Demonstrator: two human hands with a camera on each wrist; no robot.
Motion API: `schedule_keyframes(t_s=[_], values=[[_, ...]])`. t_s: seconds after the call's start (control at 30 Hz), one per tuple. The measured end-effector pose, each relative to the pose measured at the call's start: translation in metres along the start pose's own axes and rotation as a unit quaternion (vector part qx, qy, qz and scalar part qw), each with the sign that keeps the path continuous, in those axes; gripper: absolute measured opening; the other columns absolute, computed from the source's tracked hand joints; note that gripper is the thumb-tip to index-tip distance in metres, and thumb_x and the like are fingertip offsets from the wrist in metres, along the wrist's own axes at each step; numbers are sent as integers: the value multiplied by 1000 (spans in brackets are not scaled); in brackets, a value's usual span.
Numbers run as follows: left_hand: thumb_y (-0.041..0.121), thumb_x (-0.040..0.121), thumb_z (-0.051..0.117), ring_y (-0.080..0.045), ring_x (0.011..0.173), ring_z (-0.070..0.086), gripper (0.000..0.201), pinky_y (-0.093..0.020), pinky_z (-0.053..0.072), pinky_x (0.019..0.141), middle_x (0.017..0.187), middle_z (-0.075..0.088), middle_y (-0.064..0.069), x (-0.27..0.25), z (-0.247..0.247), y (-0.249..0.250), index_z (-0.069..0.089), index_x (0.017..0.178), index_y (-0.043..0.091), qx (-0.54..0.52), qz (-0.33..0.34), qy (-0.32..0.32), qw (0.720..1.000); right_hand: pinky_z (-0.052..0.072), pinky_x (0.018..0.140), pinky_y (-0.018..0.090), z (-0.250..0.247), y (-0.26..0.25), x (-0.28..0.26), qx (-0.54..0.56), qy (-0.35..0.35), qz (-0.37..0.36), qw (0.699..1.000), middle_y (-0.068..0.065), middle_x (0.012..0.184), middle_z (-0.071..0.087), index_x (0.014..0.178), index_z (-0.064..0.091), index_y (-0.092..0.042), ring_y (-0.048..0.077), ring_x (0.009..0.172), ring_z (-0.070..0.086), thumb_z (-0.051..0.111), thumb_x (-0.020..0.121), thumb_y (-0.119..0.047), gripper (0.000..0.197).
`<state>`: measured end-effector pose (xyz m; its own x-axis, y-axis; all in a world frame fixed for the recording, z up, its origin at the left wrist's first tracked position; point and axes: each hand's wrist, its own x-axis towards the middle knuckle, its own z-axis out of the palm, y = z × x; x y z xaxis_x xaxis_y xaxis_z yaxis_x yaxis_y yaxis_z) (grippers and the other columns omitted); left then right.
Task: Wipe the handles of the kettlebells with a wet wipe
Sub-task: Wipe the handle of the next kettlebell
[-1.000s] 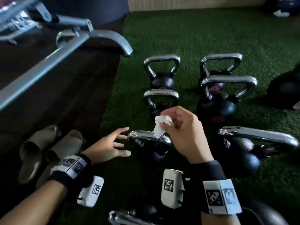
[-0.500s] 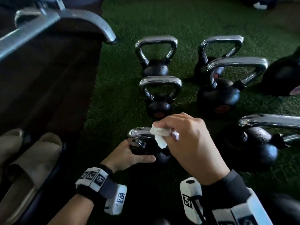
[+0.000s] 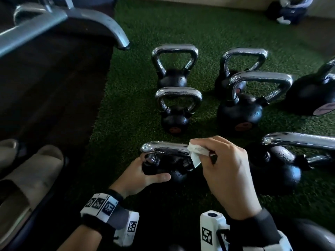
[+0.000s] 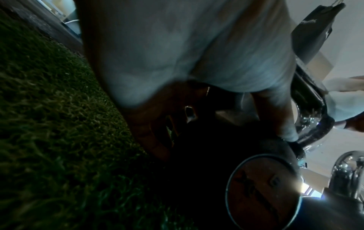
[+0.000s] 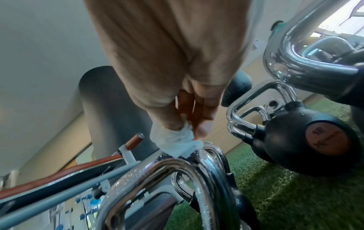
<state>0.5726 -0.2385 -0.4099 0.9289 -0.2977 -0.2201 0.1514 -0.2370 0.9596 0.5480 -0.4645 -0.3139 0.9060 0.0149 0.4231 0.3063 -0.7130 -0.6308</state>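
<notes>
Several black kettlebells with chrome handles stand on green turf. The nearest small kettlebell sits right in front of me, its chrome handle wet with droplets. My left hand grips its black body from the left, thumb across the front. My right hand pinches a crumpled white wet wipe and holds it against the handle's right end. In the right wrist view the wipe touches the chrome handle. The left wrist view shows the palm and the kettlebell's dark body.
Two more small kettlebells stand in line beyond it, larger ones to the right, one big one close beside my right hand. A grey machine leg and dark floor lie left; beige slippers sit at lower left.
My left hand moved from open beside the kettlebell to gripping its body. My right hand carried the wipe along the handle toward its right end. The view dipped closer.
</notes>
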Motion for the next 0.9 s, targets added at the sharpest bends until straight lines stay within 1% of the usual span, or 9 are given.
schedule_keyframes(t_s=[0.17, 0.27, 0.4, 0.5, 0.57, 0.67, 0.77, 0.83, 0.9], values=[[21, 75, 89, 10, 111, 65, 53, -8, 47, 91, 115, 72, 30, -3, 2, 4, 63, 120, 36, 8, -8, 11, 1000, 45, 76, 0, -2, 23, -15, 54, -20, 121, 991, -24, 90, 75, 99, 82, -28, -13, 91, 68, 77, 86, -8, 25], [31, 71, 89, 10, 111, 65, 59, -14, 48, 92, 115, 71, 32, -5, 2, 4, 61, 122, 39, -4, -27, 15, 1000, 53, 71, 9, 3, 31, -25, 116, -38, 206, 971, -22, 85, 77, 96, 81, -34, -9, 83, 71, 76, 91, -17, 19], [37, 69, 88, 16, 105, 64, 54, -9, 47, 87, 109, 68, 40, -7, 3, 7, 61, 115, 42, 11, -38, 20, 999, 59, 73, 30, 13, 43, -28, 154, -35, 230, 960, -15, 85, 79, 92, 78, -32, 2, 81, 75, 76, 91, -19, 13], [45, 65, 89, 10, 105, 68, 54, -21, 51, 96, 109, 72, 34, -10, 6, 6, 66, 113, 38, 18, -60, 47, 997, 57, 73, 30, 23, 47, -30, 191, -50, 262, 945, -10, 84, 79, 88, 77, -30, 4, 80, 75, 76, 91, -14, 16], [55, 63, 89, 7, 106, 68, 59, -19, 51, 95, 109, 74, 29, -11, 6, 4, 66, 115, 39, 47, -77, 54, 994, 59, 73, 33, 26, 49, -32, 201, -58, 280, 937, -9, 83, 79, 87, 76, -29, 4, 78, 74, 77, 90, -14, 16], [63, 70, 85, 10, 102, 62, 53, -13, 47, 84, 106, 69, 27, -18, -4, 14, 65, 114, 42, 185, -109, 6, 977, 62, 81, 43, 21, 52, -29, 208, -28, 274, 939, -7, 84, 80, 87, 77, -29, 9, 81, 76, 80, 87, -15, 14], [54, 82, 80, 2, 78, 68, 26, -17, 48, 70, 82, 74, 16, -26, -27, 35, 76, 89, 28, 303, -136, -44, 942, 59, 75, 27, 4, 43, -19, 229, 76, 228, 943, -8, 84, 79, 87, 76, -28, 8, 78, 75, 84, 81, -28, 10], [55, 75, 82, -10, 75, 76, 31, -26, 56, 77, 77, 79, 9, -36, -42, 55, 80, 78, 24, 243, -132, -21, 961, 55, 70, 17, -8, 31, -9, 253, 112, 181, 944, -6, 84, 79, 88, 76, -25, 11, 75, 73, 84, 81, -21, 12], [68, 66, 82, -20, 82, 79, 45, -42, 60, 91, 85, 81, 0, -45, -50, 83, 82, 84, 26, 139, -72, 30, 987, 55, 70, 19, -15, 17, 2, 289, 111, 138, 941, 1, 88, 78, 92, 77, -18, 13, 76, 73, 83, 83, -13, 12]])
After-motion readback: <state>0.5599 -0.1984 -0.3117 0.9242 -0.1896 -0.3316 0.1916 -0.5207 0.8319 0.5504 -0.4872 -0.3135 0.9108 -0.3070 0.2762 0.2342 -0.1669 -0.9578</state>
